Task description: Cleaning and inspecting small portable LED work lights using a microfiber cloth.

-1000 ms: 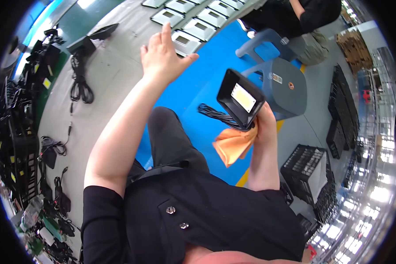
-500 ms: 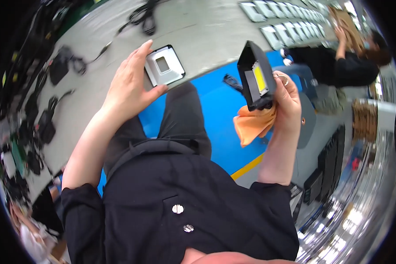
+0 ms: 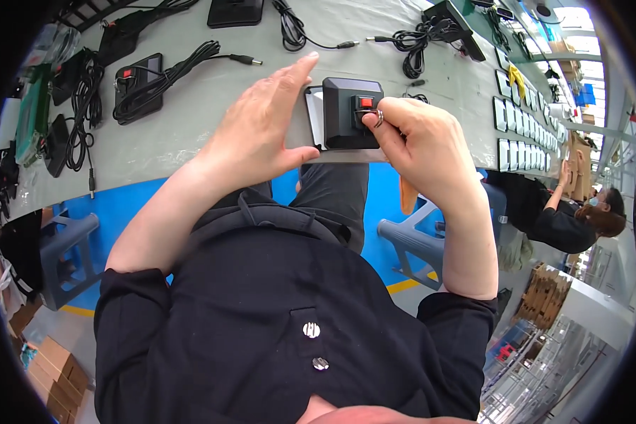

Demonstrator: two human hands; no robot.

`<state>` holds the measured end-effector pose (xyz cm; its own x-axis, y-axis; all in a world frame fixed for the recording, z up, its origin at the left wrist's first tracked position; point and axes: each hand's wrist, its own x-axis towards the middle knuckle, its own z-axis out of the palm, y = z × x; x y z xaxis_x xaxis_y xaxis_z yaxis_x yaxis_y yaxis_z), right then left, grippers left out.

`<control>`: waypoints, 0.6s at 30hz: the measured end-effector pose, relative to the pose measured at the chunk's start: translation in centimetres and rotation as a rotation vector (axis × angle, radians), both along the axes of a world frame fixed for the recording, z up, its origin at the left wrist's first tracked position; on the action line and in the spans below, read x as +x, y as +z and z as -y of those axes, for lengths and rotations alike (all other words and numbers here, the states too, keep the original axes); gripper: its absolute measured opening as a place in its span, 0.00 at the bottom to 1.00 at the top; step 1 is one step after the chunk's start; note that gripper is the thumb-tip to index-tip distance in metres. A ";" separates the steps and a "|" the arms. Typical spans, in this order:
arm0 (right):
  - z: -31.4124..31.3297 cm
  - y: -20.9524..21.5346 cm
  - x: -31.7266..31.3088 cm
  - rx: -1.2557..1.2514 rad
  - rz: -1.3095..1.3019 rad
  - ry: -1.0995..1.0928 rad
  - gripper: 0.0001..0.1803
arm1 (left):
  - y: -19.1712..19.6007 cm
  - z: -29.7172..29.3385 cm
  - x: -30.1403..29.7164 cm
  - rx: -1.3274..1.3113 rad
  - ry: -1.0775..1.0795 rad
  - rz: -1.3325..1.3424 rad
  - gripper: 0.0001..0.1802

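My right hand (image 3: 431,141) pinches a metal loop at the back of a black lamp housing (image 3: 338,116). A red switch (image 3: 365,102) sits on the housing's back, which faces up. Beneath it, a silver-white reflector panel with a black edge (image 3: 316,119) lies by the table's near edge, mostly covered; whether the two touch I cannot tell. An orange cloth (image 3: 407,195) hangs below my right hand, its upper part hidden. My left hand (image 3: 261,127) is open beside the panel's left side, fingers stretched out and thumb apart, holding nothing.
Another black lamp with a red switch (image 3: 148,79) and a coiled cord (image 3: 88,116) lie on the table's left. More corded lamps (image 3: 452,28) line the far side. Rows of panels (image 3: 519,120) and another person (image 3: 572,219) are at the right. Grey stools (image 3: 417,237) stand below.
My right hand has brought the housing left over the panel and turned it, so its yellow light plate no longer shows. My left hand stays open by the panel. The view has shifted.
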<state>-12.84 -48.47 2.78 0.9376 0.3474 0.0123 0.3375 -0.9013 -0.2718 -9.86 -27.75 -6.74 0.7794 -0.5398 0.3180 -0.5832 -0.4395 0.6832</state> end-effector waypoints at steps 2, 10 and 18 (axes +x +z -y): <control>-0.6 -0.1 0.5 -0.043 -0.036 0.009 0.10 | -0.3 -0.2 0.1 -0.001 -0.028 0.067 0.57; -1.4 -0.4 1.6 -0.131 -0.113 0.052 0.09 | -0.5 0.1 0.3 -0.027 0.009 0.084 0.60; -0.7 -1.7 1.8 -0.064 -0.098 0.047 0.11 | -0.3 0.3 0.2 0.014 0.010 0.096 0.59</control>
